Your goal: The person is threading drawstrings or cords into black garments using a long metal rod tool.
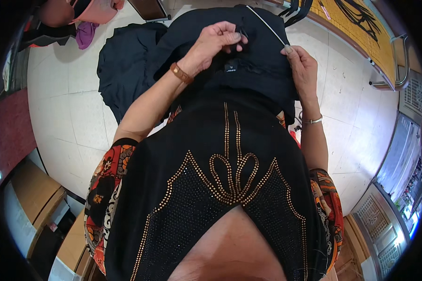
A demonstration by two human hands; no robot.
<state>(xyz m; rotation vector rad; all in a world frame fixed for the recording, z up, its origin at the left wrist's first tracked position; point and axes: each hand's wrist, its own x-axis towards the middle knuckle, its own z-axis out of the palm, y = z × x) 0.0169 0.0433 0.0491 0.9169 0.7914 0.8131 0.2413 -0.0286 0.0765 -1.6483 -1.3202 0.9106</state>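
Observation:
A black garment (200, 21) lies spread over my lap, with a small woven label (231, 67) at its waist or neck edge that bears writing. My left hand (214, 42) is above the cloth, thumb and fingers pinched on a thin black cord (243, 32), partly hidden by the fingers. In my right hand (304, 65) is one end of a slim metal rod (266, 25). The rod slants up and to the left across the garment. Whether its far tip has a hook or an eye is too small to tell.
At upper right stands a metal-framed table (383, 52) with a yellow top, bearing black cords (360, 17) and a small pink tool (325, 12). More dark fabric (126, 66) hangs at left. A purple cloth (86, 35) hangs near a pink tub (98, 10).

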